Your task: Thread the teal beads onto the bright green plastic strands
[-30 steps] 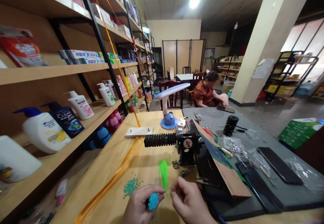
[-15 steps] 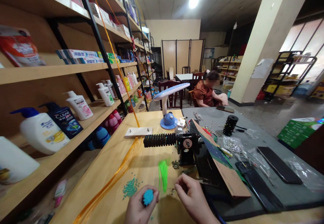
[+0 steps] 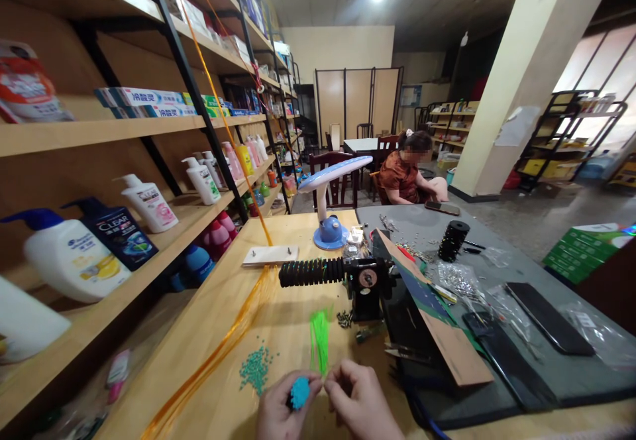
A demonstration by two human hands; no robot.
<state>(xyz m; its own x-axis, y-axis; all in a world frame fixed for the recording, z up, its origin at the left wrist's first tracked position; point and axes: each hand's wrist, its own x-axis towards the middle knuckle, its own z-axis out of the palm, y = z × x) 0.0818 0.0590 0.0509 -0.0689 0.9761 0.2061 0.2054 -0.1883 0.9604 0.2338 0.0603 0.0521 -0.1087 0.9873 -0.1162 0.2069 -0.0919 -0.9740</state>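
Note:
My left hand (image 3: 279,408) is curled round a bright blue, bumpy-ended bundle (image 3: 299,393) whose exact kind I cannot make out. Close beside its fingertips, my right hand (image 3: 362,395) is closed in a pinch; whatever lies between those fingers is too small to name. Just beyond both hands lies a tuft of bright green strands (image 3: 319,339). Small teal beads (image 3: 255,366) are scattered on the wooden table to the left. Farther back, a black ridged roller (image 3: 312,272) sticks out sideways from a black clamp-like stand (image 3: 366,294).
Orange strands (image 3: 218,350) run over the table, past a pale bar (image 3: 269,256). A blue lamp (image 3: 328,231) stands behind. On the right, a cardboard strip (image 3: 450,337), snips (image 3: 407,352), and a black roller (image 3: 453,240) lie about. Shelves line the left; a person (image 3: 405,171) sits beyond.
My right hand has moved left and down to meet the left hand, its fingers now pinched. My left hand has shifted slightly right with the blue bundle.

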